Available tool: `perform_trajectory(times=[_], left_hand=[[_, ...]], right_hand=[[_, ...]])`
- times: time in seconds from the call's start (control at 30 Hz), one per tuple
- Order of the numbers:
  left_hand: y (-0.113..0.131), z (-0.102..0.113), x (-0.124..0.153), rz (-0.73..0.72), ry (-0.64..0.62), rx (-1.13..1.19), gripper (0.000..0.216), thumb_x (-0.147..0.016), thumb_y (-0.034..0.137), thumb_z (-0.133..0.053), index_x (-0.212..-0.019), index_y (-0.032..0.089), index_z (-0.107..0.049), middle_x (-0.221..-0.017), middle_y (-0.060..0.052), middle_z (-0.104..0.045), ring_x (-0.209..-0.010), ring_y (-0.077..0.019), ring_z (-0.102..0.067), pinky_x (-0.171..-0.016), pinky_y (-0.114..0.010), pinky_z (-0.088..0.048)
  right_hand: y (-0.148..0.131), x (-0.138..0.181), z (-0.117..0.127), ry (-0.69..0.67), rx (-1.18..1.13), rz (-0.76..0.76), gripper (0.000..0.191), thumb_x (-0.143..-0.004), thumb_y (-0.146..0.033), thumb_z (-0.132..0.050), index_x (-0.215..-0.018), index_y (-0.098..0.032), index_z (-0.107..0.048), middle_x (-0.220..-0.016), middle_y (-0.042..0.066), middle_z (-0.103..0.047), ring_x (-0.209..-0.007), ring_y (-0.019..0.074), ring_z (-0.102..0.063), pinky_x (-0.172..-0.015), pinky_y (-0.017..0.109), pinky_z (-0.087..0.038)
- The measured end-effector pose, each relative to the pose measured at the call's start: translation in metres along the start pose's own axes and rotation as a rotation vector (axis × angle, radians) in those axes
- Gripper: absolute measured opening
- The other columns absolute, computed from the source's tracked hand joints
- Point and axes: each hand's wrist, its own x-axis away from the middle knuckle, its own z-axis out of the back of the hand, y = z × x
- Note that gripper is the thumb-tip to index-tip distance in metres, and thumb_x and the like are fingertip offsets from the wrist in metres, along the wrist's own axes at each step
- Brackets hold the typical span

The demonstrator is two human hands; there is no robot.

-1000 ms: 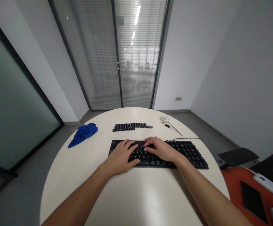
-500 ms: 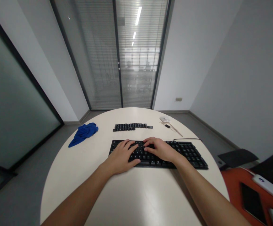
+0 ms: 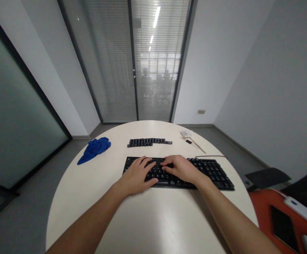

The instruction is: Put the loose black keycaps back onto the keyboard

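A black keyboard (image 3: 214, 173) lies lengthwise on the round cream table (image 3: 76, 208). My left hand (image 3: 137, 178) rests over its left part, fingers spread across the keys and thumb stretched along the front edge, holding nothing. My right hand (image 3: 181, 167) is bent over the middle of the keyboard, thumb and fingertips drawn close together at the keys. Whatever sits between those fingertips is too small and dark to make out. Behind the keyboard, several loose black keycaps (image 3: 143, 142) stand in rows on the table.
A crumpled blue cloth (image 3: 94, 150) lies at the left. Far right are a thin stick (image 3: 199, 147), a small black piece (image 3: 188, 141) and a whitish clump (image 3: 186, 133). A cable (image 3: 211, 156) runs off the right edge. A phone (image 3: 284, 225) lies on a red chair (image 3: 264, 211).
My right hand's fingers have drawn in closer together over the keys. My left hand stays in place.
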Motion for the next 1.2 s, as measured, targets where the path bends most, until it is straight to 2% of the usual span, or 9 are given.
perform_trajectory(times=[0.23, 0.4, 0.53, 0.77, 0.87, 0.93, 1.03, 1.1, 1.2], left_hand=[[-0.001, 0.000, -0.001, -0.010, -0.007, -0.009, 0.063, -0.095, 0.058, -0.050, -0.148, 0.025, -0.045, -0.155, -0.008, -0.044, -0.145, -0.0331, -0.033, -0.120, -0.051, -0.026], [-0.001, -0.001, 0.000, -0.005, -0.003, -0.007, 0.062, -0.095, 0.059, -0.050, -0.147, 0.026, -0.045, -0.155, -0.008, -0.044, -0.146, -0.0331, -0.032, -0.120, -0.051, -0.026], [-0.001, -0.001, 0.000, -0.003, 0.002, 0.001, 0.062, -0.095, 0.059, -0.049, -0.147, 0.025, -0.046, -0.154, -0.008, -0.044, -0.146, -0.0330, -0.033, -0.121, -0.050, -0.026], [0.000, 0.001, 0.000, 0.001, -0.008, -0.017, 0.063, -0.096, 0.059, -0.050, -0.148, 0.024, -0.046, -0.154, -0.008, -0.045, -0.145, -0.0326, -0.033, -0.121, -0.050, -0.026], [0.001, 0.001, 0.000, -0.001, -0.009, -0.022, 0.063, -0.096, 0.059, -0.050, -0.148, 0.023, -0.046, -0.154, -0.009, -0.045, -0.145, -0.0330, -0.033, -0.121, -0.050, -0.027], [0.001, 0.001, 0.000, -0.005, -0.009, -0.026, 0.063, -0.096, 0.059, -0.050, -0.148, 0.023, -0.046, -0.154, -0.009, -0.044, -0.145, -0.0332, -0.033, -0.121, -0.050, -0.027], [0.000, 0.000, 0.000, -0.007, -0.010, -0.029, 0.064, -0.096, 0.059, -0.049, -0.148, 0.021, -0.046, -0.154, -0.009, -0.044, -0.145, -0.0333, -0.033, -0.121, -0.050, -0.027], [-0.001, -0.002, 0.000, -0.008, -0.004, -0.027, 0.064, -0.096, 0.059, -0.049, -0.148, 0.021, -0.046, -0.154, -0.010, -0.044, -0.145, -0.0335, -0.033, -0.121, -0.051, -0.027], [-0.001, -0.003, 0.000, -0.010, 0.009, -0.020, 0.063, -0.095, 0.057, -0.052, -0.147, 0.022, -0.047, -0.153, -0.009, -0.045, -0.144, -0.0335, -0.034, -0.121, -0.051, -0.026]], right_hand=[[0.000, -0.001, -0.001, 0.014, -0.073, -0.001, 0.018, -0.087, -0.027, -0.069, -0.103, -0.026, -0.077, -0.104, 0.002, -0.078, -0.096, 0.0217, -0.071, -0.089, 0.031, -0.051], [0.003, -0.002, -0.003, 0.028, -0.099, -0.033, 0.009, -0.086, -0.028, -0.071, -0.091, -0.025, -0.077, -0.095, 0.000, -0.079, -0.090, 0.0206, -0.071, -0.086, 0.030, -0.050], [0.003, -0.001, -0.001, 0.018, -0.109, -0.030, 0.009, -0.085, -0.029, -0.069, -0.086, -0.024, -0.077, -0.091, 0.000, -0.079, -0.087, 0.0207, -0.071, -0.084, 0.029, -0.050], [0.003, -0.002, 0.001, -0.004, -0.147, -0.043, 0.015, -0.089, -0.031, -0.064, -0.087, -0.023, -0.077, -0.091, 0.000, -0.078, -0.085, 0.0199, -0.071, -0.083, 0.030, -0.051], [0.009, -0.004, -0.006, 0.060, -0.153, -0.039, 0.019, -0.085, -0.031, -0.068, -0.101, -0.022, -0.074, -0.103, 0.003, -0.077, -0.097, 0.0212, -0.070, -0.091, 0.032, -0.051], [0.013, -0.004, -0.011, 0.103, -0.130, -0.046, 0.036, -0.083, -0.032, -0.070, -0.118, -0.020, -0.069, -0.121, 0.008, -0.072, -0.112, 0.0235, -0.065, -0.103, 0.037, -0.047], [0.015, -0.002, -0.015, 0.063, -0.027, -0.146, 0.052, -0.086, -0.040, -0.067, -0.133, -0.018, -0.060, -0.139, 0.013, -0.062, -0.130, 0.0296, -0.055, -0.119, 0.055, -0.025], [0.013, -0.002, -0.014, 0.012, 0.023, -0.219, 0.054, -0.088, -0.046, -0.063, -0.135, -0.018, -0.059, -0.142, 0.014, -0.059, -0.135, 0.0327, -0.050, -0.120, 0.063, -0.011], [0.008, -0.002, -0.013, -0.024, 0.054, -0.249, 0.053, -0.090, -0.047, -0.060, -0.134, -0.019, -0.059, -0.143, 0.014, -0.058, -0.135, 0.0332, -0.049, -0.119, 0.066, -0.009]])
